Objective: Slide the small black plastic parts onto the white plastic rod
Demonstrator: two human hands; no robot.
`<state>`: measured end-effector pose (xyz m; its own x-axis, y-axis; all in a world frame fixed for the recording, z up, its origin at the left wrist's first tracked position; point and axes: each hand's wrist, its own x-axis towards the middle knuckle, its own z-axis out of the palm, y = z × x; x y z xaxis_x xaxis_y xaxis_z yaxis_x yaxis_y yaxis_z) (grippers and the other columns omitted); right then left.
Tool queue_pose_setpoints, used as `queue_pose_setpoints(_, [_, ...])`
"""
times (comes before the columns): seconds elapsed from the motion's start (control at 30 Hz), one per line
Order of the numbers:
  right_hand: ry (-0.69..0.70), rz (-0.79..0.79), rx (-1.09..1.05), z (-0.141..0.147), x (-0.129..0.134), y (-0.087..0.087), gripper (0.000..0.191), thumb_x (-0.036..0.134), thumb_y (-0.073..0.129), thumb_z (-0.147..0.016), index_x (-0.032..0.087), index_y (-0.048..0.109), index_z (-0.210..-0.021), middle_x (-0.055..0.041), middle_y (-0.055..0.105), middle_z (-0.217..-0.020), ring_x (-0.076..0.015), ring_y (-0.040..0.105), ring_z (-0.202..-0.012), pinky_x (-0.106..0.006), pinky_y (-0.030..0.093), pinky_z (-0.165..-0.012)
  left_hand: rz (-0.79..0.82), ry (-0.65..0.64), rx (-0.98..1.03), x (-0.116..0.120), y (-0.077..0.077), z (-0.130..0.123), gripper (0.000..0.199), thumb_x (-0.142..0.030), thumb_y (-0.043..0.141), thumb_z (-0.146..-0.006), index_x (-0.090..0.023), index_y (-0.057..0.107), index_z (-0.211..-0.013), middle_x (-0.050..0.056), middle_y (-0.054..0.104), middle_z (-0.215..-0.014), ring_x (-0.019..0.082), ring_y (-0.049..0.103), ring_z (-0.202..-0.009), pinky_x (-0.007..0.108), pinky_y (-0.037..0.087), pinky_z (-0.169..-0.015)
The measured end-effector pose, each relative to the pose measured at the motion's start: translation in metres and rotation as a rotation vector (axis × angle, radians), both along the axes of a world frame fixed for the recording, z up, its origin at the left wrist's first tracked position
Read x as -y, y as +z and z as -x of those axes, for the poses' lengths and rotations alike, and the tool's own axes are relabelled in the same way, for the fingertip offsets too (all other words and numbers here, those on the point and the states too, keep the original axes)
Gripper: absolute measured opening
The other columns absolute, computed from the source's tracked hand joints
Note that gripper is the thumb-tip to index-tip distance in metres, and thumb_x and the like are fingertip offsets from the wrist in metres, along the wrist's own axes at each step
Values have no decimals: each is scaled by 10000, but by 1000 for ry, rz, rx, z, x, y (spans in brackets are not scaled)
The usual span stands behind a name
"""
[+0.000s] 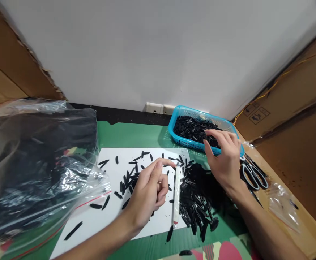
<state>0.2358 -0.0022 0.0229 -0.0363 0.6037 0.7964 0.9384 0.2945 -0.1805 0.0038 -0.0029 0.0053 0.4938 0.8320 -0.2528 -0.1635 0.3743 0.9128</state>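
My left hand (pixel 151 186) is over the white sheet (pixel 90 227), its index finger stretched toward the tip of a white pen-like stick (pixel 176 195) and the other fingers curled. Whether it pinches anything small is hidden. My right hand (pixel 224 155) hovers at the near edge of the blue basket (pixel 186 142), thumb and fingers apart, with nothing visible between them. Small black pieces (pixel 128 180) lie scattered on the sheet. A dense heap of longer black pieces (pixel 197 202) sits right of the stick. More black pieces (pixel 193 128) fill the basket.
A large clear zip bag (pixel 44 162) with dark contents lies at the left. Scissors (pixel 252 175) and a small clear bag (pixel 284 206) rest on cardboard at the right. Cardboard walls (pixel 290 97) stand at both sides, with a white wall (pixel 147 54) behind.
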Motion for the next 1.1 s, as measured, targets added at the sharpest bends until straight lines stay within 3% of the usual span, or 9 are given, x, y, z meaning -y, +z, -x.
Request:
queue_pose_setpoints(0.03, [18,16,-19,2,0,0,218,133,629,-1007,236,713,-1180,-113,766,-1132,-310,646,-1074,-498,464,-926,9,9,5,0,-1,1,472,-669,450,-1040,-247,561,-1220,-119,378,-517,66,227,-368,145,178,-356])
queue_pose_setpoints(0.1, [199,56,-12,17,5,-4,223,112,640,-993,229,721,-1164,-116,758,-1132,-290,654,-1066,-475,509,-906,39,35,20,-2,-2,2,506,-694,422,-1031,-261,551,-1258,-119,385,-522,69,210,-353,156,174,-349])
queue_pose_setpoints(0.2, [550,97,105,50,21,-13,161,123,669,-978,192,725,-1112,-94,790,-1044,-234,674,-950,-390,531,-796,84,60,53,-2,-4,2,580,-743,382,-1009,-257,546,-1279,-103,408,-536,81,216,-381,167,179,-365])
queue_pose_setpoints(0.3, [734,47,218,73,33,-19,170,153,585,-1022,154,751,-1062,-79,803,-985,-196,653,-837,-348,509,-679,102,74,102,-2,-5,2,632,-769,373,-993,-226,569,-1252,-92,387,-542,99,261,-456,181,254,-435])
queue_pose_setpoints(0.57, [758,24,219,80,37,-17,317,114,489,-1034,160,788,-939,-60,797,-991,-186,648,-875,-333,539,-711,28,113,20,-2,-2,2,515,-649,408,-1036,-207,636,-1169,-70,402,-561,119,337,-523,201,331,-528])
queue_pose_setpoints(0.7, [802,32,267,83,43,-20,274,122,561,-993,178,780,-839,-53,795,-1050,-195,674,-937,-333,546,-790,18,123,4,-3,-3,1,505,-630,377,-1048,-201,636,-1107,-70,399,-533,109,308,-507,192,306,-518])
queue_pose_setpoints(0.87, [756,-10,321,84,44,-22,244,139,575,-982,176,791,-875,-63,801,-1087,-196,677,-978,-331,529,-863,110,110,88,-7,-6,2,457,-604,380,-1047,-210,610,-1078,-87,375,-512,92,296,-447,184,266,-471])
queue_pose_setpoints(1.1, [752,-47,203,80,51,-10,385,120,419,-1056,112,797,-979,-77,799,-960,-191,682,-882,-346,495,-761,197,115,86,-10,5,3,242,-451,511,-1028,-226,593,-991,-113,328,-527,50,182,-367,157,133,-368])
